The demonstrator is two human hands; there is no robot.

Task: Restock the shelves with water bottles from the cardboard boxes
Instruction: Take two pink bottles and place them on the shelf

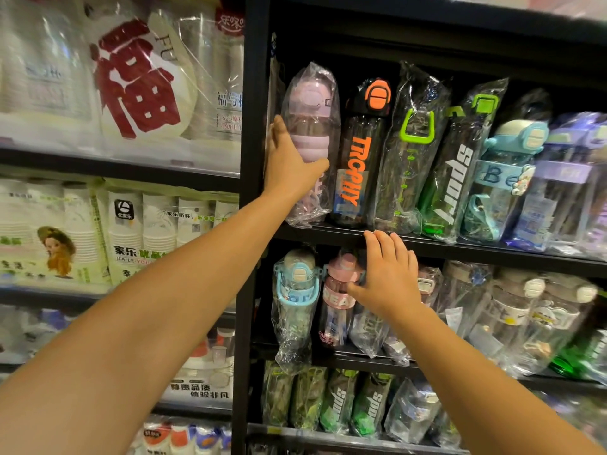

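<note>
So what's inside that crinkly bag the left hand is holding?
A pale purple water bottle in clear plastic wrap, upright on the shelf. The left hand covers part of its side.

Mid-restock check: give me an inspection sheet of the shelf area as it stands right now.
Surface: black shelf, bottles standing in a row.
Job's things: lilac bottle in plastic wrap at the row's left end; no cardboard box in view.
Clutter: nothing seen.
Grippers: left hand holds the lilac bottle; right hand, fingers straight, rests at the shelf edge.
Cables: nothing seen.
Surroundings: paper cup packs on the unit to the left; more wrapped bottles below.
</note>
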